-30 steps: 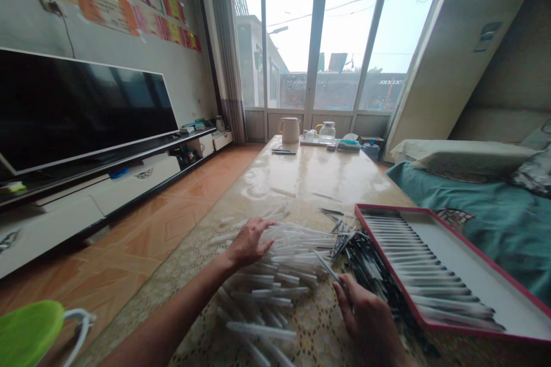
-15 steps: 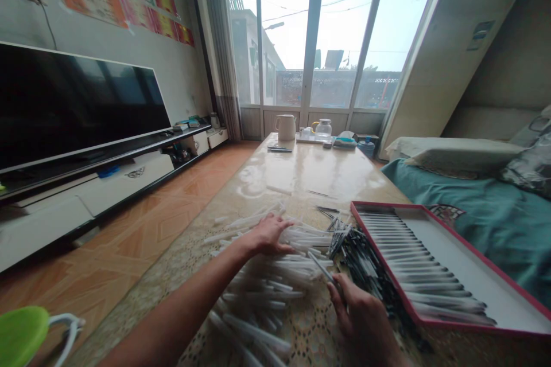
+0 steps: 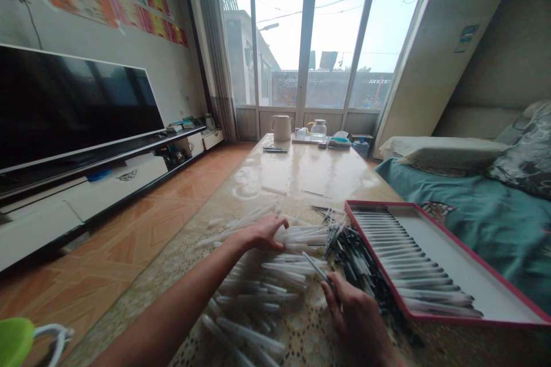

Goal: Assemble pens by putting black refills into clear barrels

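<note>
Over a spread of translucent white plastic tubes (image 3: 253,339), my left hand (image 3: 267,232) reaches in from the left. Its thumb and forefinger are apart around the tubes, and I see nothing held. My right hand (image 3: 355,307) is closed on a thin grey pen-like stick (image 3: 316,266), whose tip points up and left toward the tubes. Right of the tubes lies a heap of thin black sticks (image 3: 355,258), their exact kind unclear. Beside it, a red-rimmed tray (image 3: 484,264) holds a row of clear pen-like pieces with dark ends (image 3: 413,264).
On the far end of the long table (image 3: 241,183) stand a beige jug (image 3: 281,128), a glass pot (image 3: 318,129) and a tissue pack (image 3: 339,140). A green-topped stool (image 3: 15,341) is at the lower left. A teal-covered seat (image 3: 451,195) runs along the right.
The view has turned slightly to the right. My left hand's fingers have curled, with a clearer gap between thumb and forefinger. My right hand still grips the stick in much the same place.
</note>
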Available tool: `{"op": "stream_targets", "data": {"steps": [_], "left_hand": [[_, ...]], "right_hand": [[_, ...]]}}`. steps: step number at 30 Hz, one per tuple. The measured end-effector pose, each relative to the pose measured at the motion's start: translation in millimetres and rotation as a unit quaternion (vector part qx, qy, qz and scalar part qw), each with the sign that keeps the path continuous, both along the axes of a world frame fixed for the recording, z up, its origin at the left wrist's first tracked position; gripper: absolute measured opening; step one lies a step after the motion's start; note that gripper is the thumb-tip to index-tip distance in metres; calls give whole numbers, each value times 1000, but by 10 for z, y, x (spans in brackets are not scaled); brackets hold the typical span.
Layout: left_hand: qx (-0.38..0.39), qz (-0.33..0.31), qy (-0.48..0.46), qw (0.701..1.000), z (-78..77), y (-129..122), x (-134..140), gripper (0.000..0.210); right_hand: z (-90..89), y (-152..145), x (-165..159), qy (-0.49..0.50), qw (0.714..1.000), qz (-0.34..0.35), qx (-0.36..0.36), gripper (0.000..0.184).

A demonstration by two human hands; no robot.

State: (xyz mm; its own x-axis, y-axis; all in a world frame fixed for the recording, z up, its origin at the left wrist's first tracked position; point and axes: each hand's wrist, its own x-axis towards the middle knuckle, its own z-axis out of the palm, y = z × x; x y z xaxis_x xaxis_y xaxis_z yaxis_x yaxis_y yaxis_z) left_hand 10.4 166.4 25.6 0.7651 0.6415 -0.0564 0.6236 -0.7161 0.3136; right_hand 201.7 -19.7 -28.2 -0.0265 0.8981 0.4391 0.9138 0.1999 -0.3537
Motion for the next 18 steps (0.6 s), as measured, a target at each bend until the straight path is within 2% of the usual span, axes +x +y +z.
{"op": "stream_targets", "data": {"steps": [9,14,18], "left_hand": [[2,19,12,1000,-78,44,60,63],[-17,-18,-15,1000,-57,15,133,48],[-36,-34,-50,998,-30,-12,114,44]], "right_hand": [[-6,-15,10,9,1000,6,-22,33],[-9,-5,27,12,1000,9,-24,32],[-1,1,38,10,1000,2,-15,32]]}}
